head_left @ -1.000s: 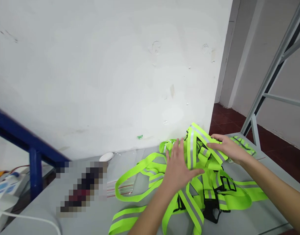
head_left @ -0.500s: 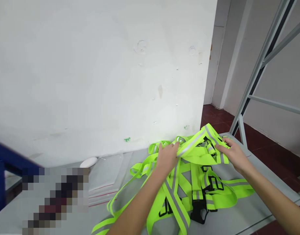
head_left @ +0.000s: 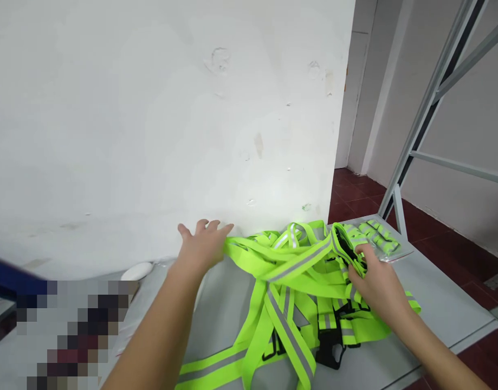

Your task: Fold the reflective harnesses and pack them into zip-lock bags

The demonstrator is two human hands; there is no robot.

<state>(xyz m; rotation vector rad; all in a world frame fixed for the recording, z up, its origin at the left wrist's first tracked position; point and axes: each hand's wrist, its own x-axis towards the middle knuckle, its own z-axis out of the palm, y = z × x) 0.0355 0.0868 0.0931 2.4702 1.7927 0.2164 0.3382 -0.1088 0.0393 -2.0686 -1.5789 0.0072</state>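
A tangle of neon-yellow reflective straps (head_left: pixel 291 319) with grey stripes and black buckles lies on the grey table. My left hand (head_left: pixel 202 246) is at its left, near the wall, with fingers spread. Looped strap ends touch that hand's thumb side; whether they are hooked on it is hidden. On the right, my right hand (head_left: pixel 376 281) pinches a folded section of reflective strap (head_left: pixel 342 246) between thumb and fingers. Bands stretch between the two hands above the pile. A large black side-release buckle (head_left: pixel 330 346) hangs towards the front edge.
Clear-bagged rolled yellow straps (head_left: pixel 381 236) lie at the table's back right. A white oval object (head_left: pixel 137 271) sits by the wall (head_left: pixel 151 135) on the left, beside a pixelated patch. A grey metal frame (head_left: pixel 427 114) rises at the right, and a blue bar (head_left: pixel 17 276) shows at left.
My left hand has moved left, its fingers spreading, and bands now stretch towards it. My right hand has shifted slightly left and lower, with the strap folded at it. The bagged rolls are now more visible.
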